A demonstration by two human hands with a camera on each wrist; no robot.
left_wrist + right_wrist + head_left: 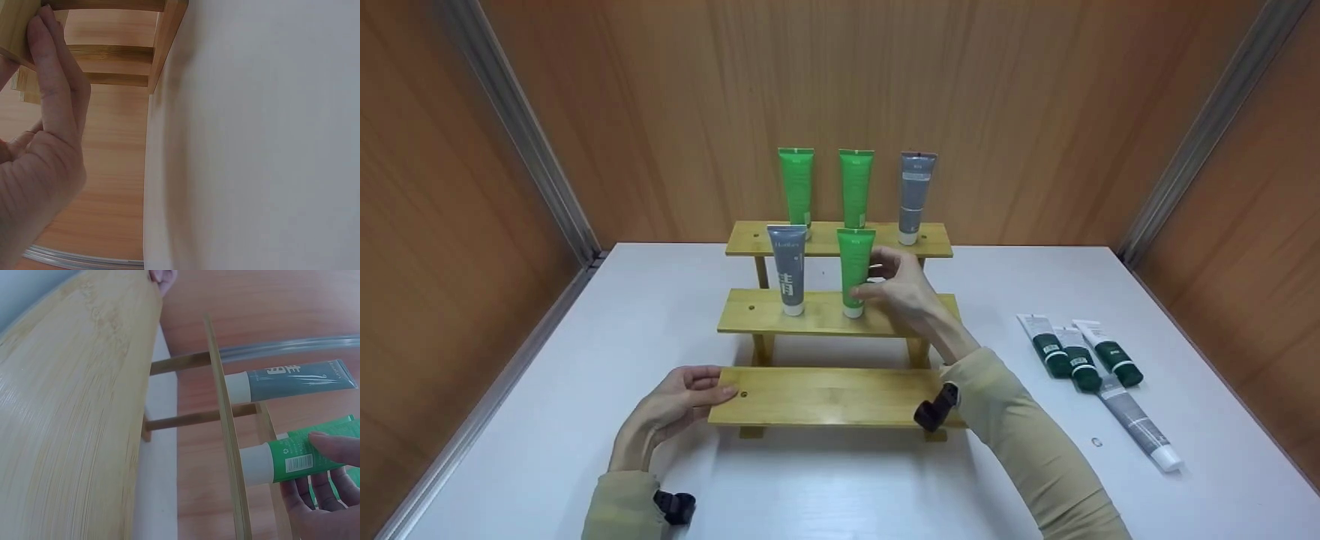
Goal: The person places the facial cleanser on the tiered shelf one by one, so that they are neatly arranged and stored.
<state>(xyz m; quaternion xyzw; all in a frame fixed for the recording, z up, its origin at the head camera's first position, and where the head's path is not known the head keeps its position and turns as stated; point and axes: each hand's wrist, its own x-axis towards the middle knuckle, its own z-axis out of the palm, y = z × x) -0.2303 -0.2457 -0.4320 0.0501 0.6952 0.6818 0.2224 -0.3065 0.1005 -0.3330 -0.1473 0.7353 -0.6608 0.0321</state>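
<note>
A three-step wooden rack (840,397) stands on the white table. My right hand (904,292) holds a green tube (855,262) upright on the middle step, its white cap down at the board, thumb on one side and fingers behind. In the right wrist view a barcode shows on this green tube (301,458). Left of it stands a grey-blue tube (788,266). My left hand (682,397) grips the left end of the lowest step, thumb on top and fingers beneath, as the left wrist view shows with the fingers (50,73) against the wood.
Two green tubes (796,184) and a grey tube (915,195) stand on the top step. On the table at right lie several white-and-dark-green tubes (1080,360) and a grey tube (1140,424), with a small ring (1096,442) nearby. Wood-look panels (840,97) enclose the table.
</note>
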